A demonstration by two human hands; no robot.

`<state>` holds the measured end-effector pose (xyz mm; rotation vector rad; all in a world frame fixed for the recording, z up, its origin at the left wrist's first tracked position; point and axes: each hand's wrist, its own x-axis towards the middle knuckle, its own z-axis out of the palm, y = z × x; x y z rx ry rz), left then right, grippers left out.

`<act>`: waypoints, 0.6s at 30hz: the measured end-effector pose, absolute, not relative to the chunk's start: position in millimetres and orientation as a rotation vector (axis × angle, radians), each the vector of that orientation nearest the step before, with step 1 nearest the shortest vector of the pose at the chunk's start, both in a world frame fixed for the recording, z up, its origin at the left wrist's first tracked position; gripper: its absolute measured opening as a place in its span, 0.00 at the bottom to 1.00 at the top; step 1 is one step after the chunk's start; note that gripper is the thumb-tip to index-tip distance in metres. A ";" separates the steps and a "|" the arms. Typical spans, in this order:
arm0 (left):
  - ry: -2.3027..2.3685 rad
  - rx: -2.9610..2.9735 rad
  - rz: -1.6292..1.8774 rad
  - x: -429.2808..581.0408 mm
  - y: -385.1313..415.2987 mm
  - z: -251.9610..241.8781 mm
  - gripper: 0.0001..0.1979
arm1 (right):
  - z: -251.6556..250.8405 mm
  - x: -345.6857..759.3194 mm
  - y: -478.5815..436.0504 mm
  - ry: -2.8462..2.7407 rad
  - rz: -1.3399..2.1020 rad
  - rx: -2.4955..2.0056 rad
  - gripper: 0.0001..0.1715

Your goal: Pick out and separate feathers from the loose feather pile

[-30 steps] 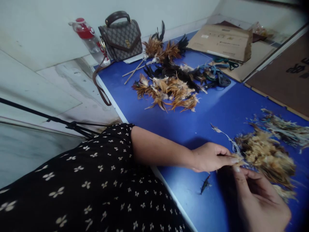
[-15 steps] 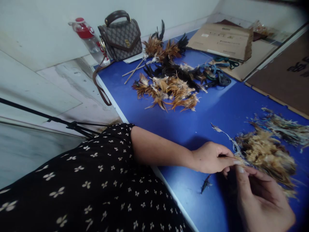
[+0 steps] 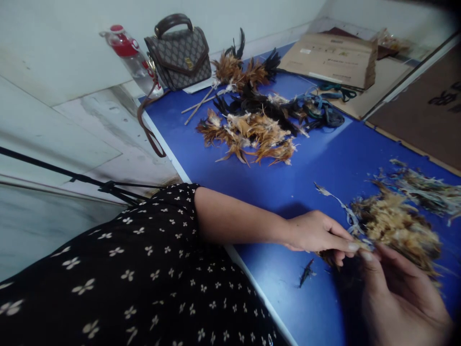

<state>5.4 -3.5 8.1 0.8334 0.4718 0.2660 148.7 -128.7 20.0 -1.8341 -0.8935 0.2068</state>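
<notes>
Left hand (image 3: 317, 234) is pinching tan feather bundle (image 3: 394, 228), near right on desk (image 3: 324, 158) | right hand (image 3: 399, 293) is gripping same bundle | finished dusters (image 3: 248, 122) are lying far; loose feathers (image 3: 421, 185) are remaining.

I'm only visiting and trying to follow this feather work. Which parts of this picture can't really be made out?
Head view:
- Right hand: cut off by the lower right edge; its palm is turned away, so its grip is unclear.
- Left hand: its fingertips hide what they pinch at the tan feather bundle.
- Small dark scrap on the blue table: too small to identify.
- Cardboard box: label print too blurred to read.
</notes>
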 end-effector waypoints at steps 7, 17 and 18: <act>0.414 0.796 0.228 7.0 -0.7 8.2 0.18 | 16.7 154.5 -128.8 -1.264 0.024 -1.662 0.20; 0.427 0.795 0.273 7.1 -0.1 6.5 0.20 | 20.7 153.3 -133.2 -1.297 0.149 -1.629 0.26; 0.429 0.790 0.264 7.0 0.0 7.3 0.20 | 21.6 153.8 -133.6 -1.285 0.132 -1.644 0.28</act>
